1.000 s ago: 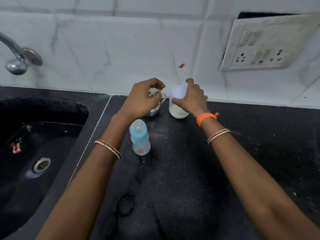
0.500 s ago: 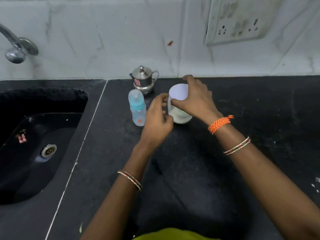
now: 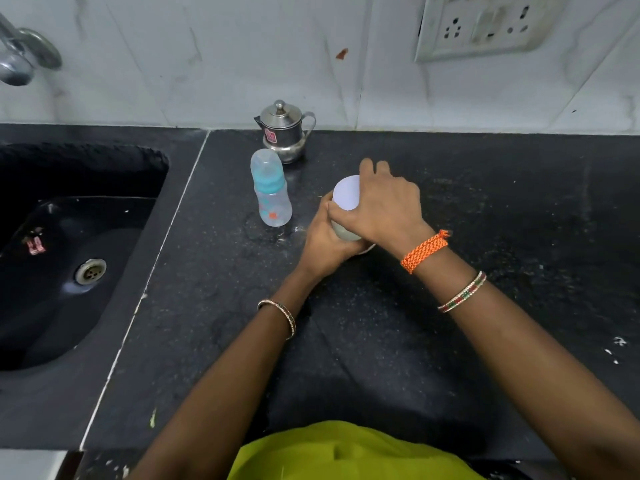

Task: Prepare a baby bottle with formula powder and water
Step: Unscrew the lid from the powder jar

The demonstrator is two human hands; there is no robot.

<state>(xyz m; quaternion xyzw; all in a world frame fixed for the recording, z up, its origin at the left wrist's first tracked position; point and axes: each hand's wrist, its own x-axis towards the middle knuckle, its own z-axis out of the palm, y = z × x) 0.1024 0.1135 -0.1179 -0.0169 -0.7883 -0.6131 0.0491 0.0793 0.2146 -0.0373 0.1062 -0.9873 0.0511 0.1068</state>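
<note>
A small clear baby bottle (image 3: 271, 195) with a teal collar and clear cap stands upright on the black counter (image 3: 381, 341). To its right is a white-lidded formula jar (image 3: 346, 197). My left hand (image 3: 325, 240) wraps the jar's body from the left and below. My right hand (image 3: 388, 206) grips over the jar's lid from the right. Most of the jar is hidden by both hands. A small steel pot (image 3: 285, 131) with lid and spout stands behind the bottle by the wall.
A black sink (image 3: 69, 254) with a steel drain lies at the left, with a tap (image 3: 20, 60) above it. White marble wall tiles and a socket panel (image 3: 485, 26) are at the back. A white seam (image 3: 152, 271) divides sink and counter.
My left hand left the steel pot and came down onto the jar's side. My right hand drew the jar nearer along the counter. The camera tilted down.
</note>
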